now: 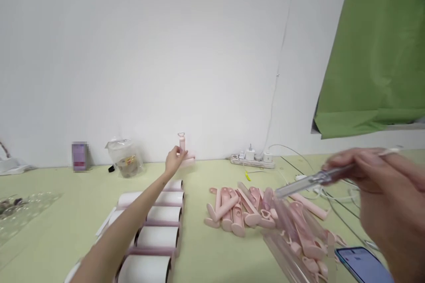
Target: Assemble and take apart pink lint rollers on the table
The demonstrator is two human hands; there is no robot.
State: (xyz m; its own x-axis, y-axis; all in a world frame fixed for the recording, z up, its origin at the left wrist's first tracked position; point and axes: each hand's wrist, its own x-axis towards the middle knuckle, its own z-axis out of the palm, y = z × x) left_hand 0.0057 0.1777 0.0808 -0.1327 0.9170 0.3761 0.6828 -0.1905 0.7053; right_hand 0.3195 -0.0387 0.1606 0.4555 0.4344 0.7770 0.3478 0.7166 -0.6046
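Stretched out toward the wall, my left hand [175, 162] is closed round a small pink cylinder [182, 143] with a loop on top, held upright. Another pink piece [190, 160] lies right beside that hand. On the right, my right hand [388, 194] grips a slim, clear, greyish plastic piece [300, 184] that points left; its exact kind is unclear. Below the tip is a heap of pink plastic parts [226, 213], some flat-ended and some with heart-shaped loops. Clear tubes [287, 256] lie in front of them.
Rows of white-topped rolls [157, 235] stand under my left forearm. A power strip [252, 163] with plugs and cables sits by the wall, near a plastic bag [126, 161] and a purple box [80, 156]. A phone [363, 264] lies at lower right. Bubble wrap [28, 219] lies at left.
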